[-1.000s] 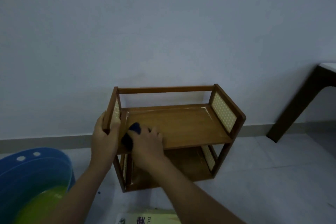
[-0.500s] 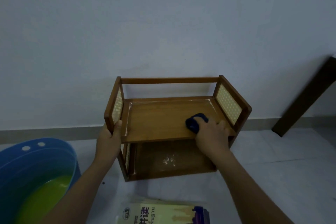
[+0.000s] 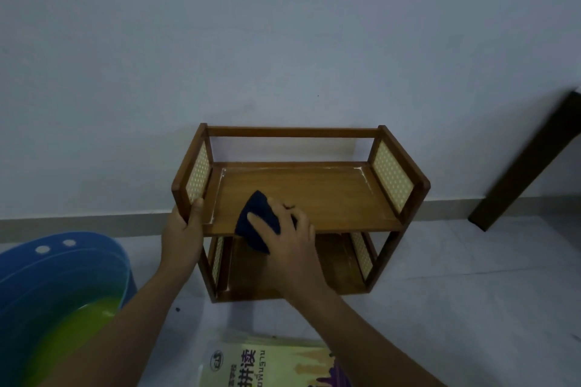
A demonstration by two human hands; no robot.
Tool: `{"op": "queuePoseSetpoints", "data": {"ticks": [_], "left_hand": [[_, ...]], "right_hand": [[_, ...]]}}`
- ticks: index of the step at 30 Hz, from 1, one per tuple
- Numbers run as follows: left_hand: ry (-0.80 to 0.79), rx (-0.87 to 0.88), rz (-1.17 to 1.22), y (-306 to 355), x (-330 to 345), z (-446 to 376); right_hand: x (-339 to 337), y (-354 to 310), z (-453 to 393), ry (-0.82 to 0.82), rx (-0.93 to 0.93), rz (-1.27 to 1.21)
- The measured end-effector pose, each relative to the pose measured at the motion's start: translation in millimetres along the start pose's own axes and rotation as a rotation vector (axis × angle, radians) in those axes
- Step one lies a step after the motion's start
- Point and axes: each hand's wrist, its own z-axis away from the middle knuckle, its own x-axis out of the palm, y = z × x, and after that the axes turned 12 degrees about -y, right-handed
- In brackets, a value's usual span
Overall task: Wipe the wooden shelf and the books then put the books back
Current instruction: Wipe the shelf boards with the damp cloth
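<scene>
A small two-tier wooden shelf (image 3: pixel 330 198) with pale woven side panels stands on the floor against the wall, with no books on it. My left hand (image 3: pixel 180 232) grips its front left post. My right hand (image 3: pixel 286 236) presses a dark blue cloth (image 3: pixel 256 217) on the front left part of the upper board, which looks wet. A yellow book (image 3: pixel 267 364) lies flat on the floor in front of the shelf, partly under my right forearm.
A blue plastic basin (image 3: pixel 63 280) holding yellow-green liquid sits on the floor at the left. A dark table leg (image 3: pixel 528 163) slants down at the right. The floor is pale tile and the wall is plain.
My right hand swept the cloth from the left of the upper board to the right end, then back to the front left. My left hand slid from the post's top to lower down.
</scene>
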Motion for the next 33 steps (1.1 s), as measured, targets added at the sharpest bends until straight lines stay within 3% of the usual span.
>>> {"op": "queuePoseSetpoints", "data": {"ticks": [2,5,14,18,20,23,28,30,33], "left_hand": [[0.019,-0.02,-0.025,-14.1,6.2,12.2],[0.027,-0.068,-0.025,-44.6,18.5,34.3],[-0.03,-0.228,-0.012,-106.1,32.9,22.5],[-0.071,-0.258,0.034,-133.3,33.6,9.9],[-0.08,-0.253,0.045,-143.2,36.2,9.1],[-0.02,-0.252,0.091,-153.0,42.3,8.9],[0.034,-0.272,0.114,-165.5,45.8,5.8],[0.04,-0.282,0.116,-167.5,45.3,5.1],[0.037,-0.303,0.116,-164.2,45.0,4.7]], "right_hand": [[27.7,20.1,33.3,0.014,-0.143,0.074],[75.8,50.6,65.5,-0.18,-0.118,0.155],[133.6,148.1,44.2,-0.256,0.343,0.127],[154.1,165.5,28.1,-0.351,0.756,-0.016],[170.1,148.0,15.9,-0.342,0.875,-0.052],[191.1,94.0,-10.4,-0.389,0.762,-0.034],[205.5,0.0,-27.0,-0.565,0.178,-0.192],[206.1,14.0,-26.1,-0.585,0.058,-0.178],[198.1,80.8,-17.3,-0.539,0.176,-0.038]]}}
